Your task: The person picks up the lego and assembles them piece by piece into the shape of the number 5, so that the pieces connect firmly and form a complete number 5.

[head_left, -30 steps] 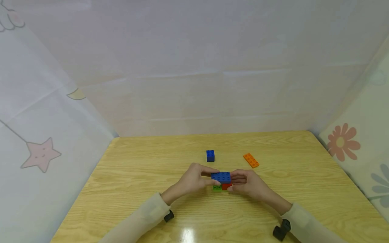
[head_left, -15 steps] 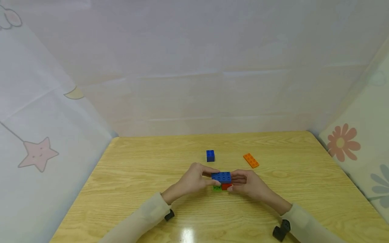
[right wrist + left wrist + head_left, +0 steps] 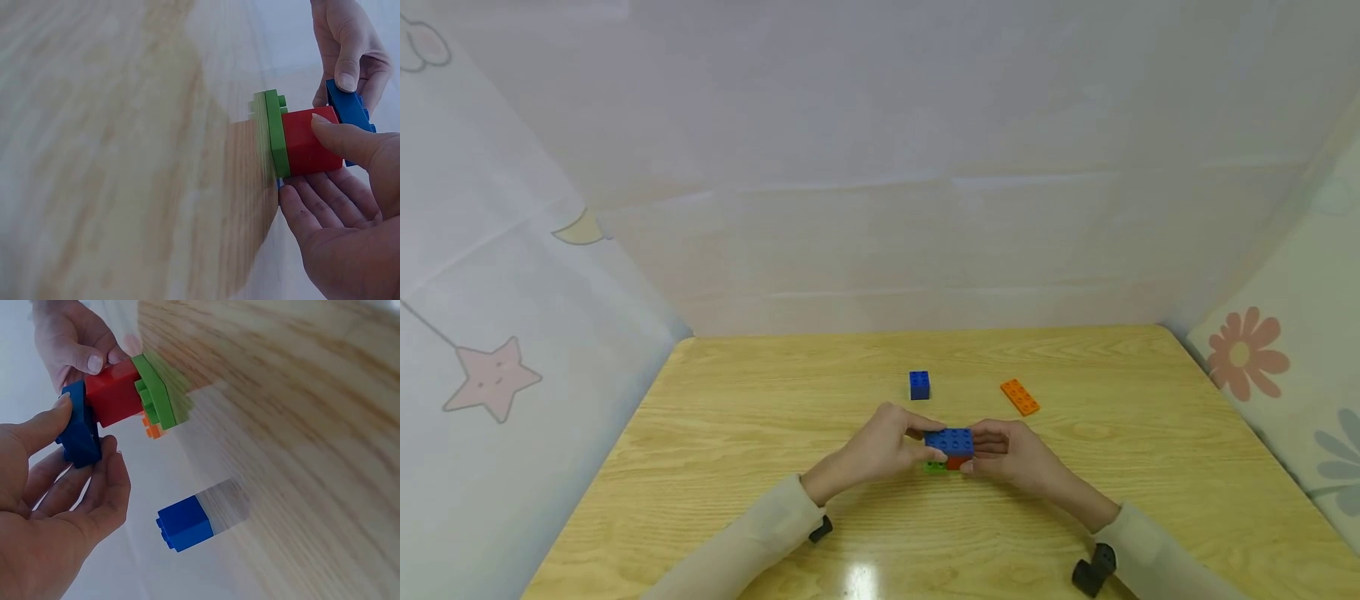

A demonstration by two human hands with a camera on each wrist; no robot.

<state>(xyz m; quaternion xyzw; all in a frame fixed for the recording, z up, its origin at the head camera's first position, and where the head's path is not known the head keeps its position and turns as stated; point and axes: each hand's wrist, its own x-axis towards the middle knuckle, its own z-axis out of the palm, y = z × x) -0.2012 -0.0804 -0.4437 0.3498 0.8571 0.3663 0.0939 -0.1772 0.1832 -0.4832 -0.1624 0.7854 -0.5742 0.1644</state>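
In the head view my left hand [image 3: 883, 446] pinches a long blue toy brick [image 3: 951, 439] between thumb and fingers. Beneath that brick is a red brick [image 3: 310, 140], fixed on a flat green plate [image 3: 154, 394] that stands on the table. My right hand [image 3: 1011, 452] holds the red brick, its thumb on one side and its fingers on the other. Seen from both wrists, the blue brick lies against the red one's top at a slight tilt. Whether their studs are joined I cannot tell. Part of the green plate sticks out to the left.
Behind the hands, a small blue brick [image 3: 919, 386] stands on the wooden table [image 3: 737, 400]. Right of it lies a flat orange plate [image 3: 1020, 397]. Pale patterned cloth [image 3: 865, 242] surrounds the table at the back and sides.
My left hand has shifted the long blue brick slightly right and nearer to me over the red brick. My right hand has stayed about where it was.
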